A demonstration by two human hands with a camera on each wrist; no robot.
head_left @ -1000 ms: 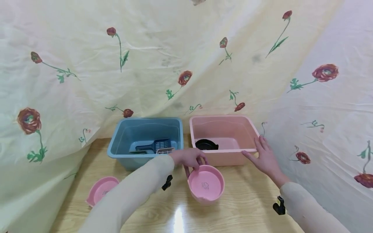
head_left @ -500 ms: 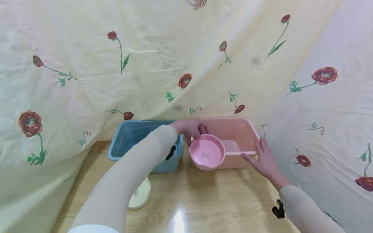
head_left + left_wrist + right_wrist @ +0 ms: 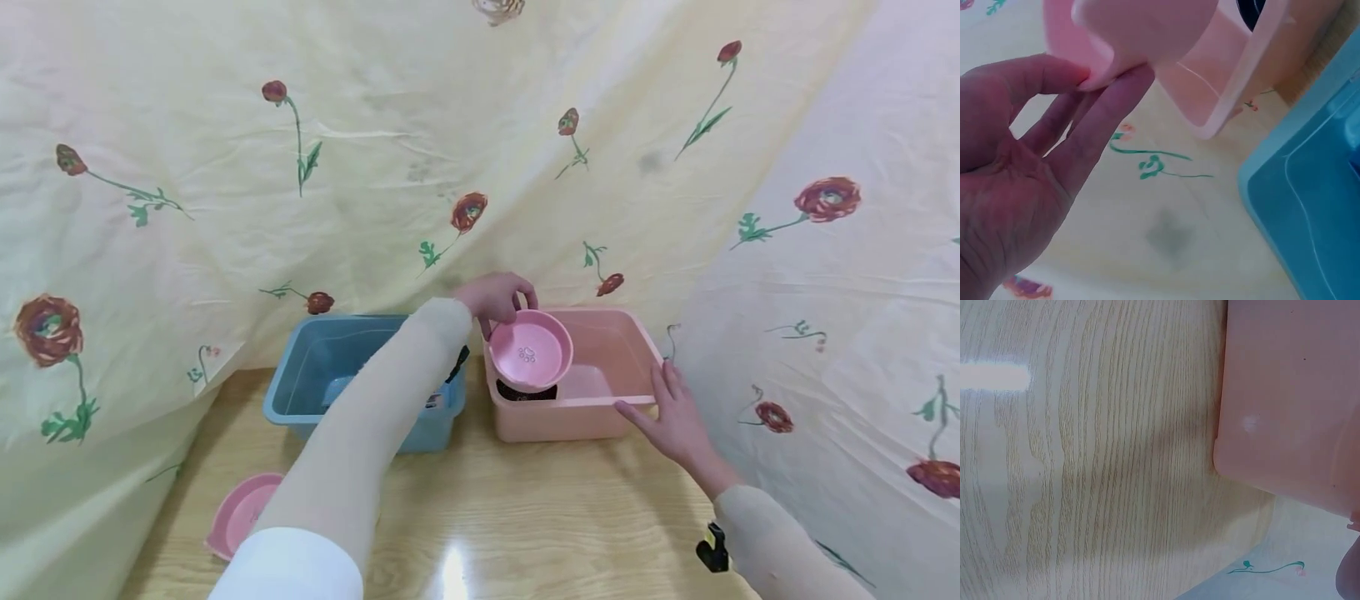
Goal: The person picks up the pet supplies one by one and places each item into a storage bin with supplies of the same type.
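My left hand (image 3: pixel 497 297) pinches the rim of a round pink bowl (image 3: pixel 529 352) with a paw print on its inside. The bowl is tilted toward me above the left part of a pink plastic bin (image 3: pixel 570 421). Beneath it, a black dish (image 3: pixel 528 392) in that bin is partly covered. In the left wrist view, thumb and fingers of the left hand (image 3: pixel 1041 137) grip the edge of the pink bowl (image 3: pixel 1154 31). My right hand (image 3: pixel 675 421) rests on the front right corner of the bin, fingers extended. The right wrist view shows mostly the bin's outer wall (image 3: pixel 1297 406).
A blue bin (image 3: pixel 300 375) stands left of the pink one, its contents largely hidden by my left arm. Another pink bowl (image 3: pixel 240 512) lies on the wooden table (image 3: pixel 555 517) at the left. Flowered cloth (image 3: pixel 375 192) hangs behind and at both sides.
My left hand has carried the pink bowl from above the table, away from me, to over the pink bin. The right hand stays at the bin's corner.
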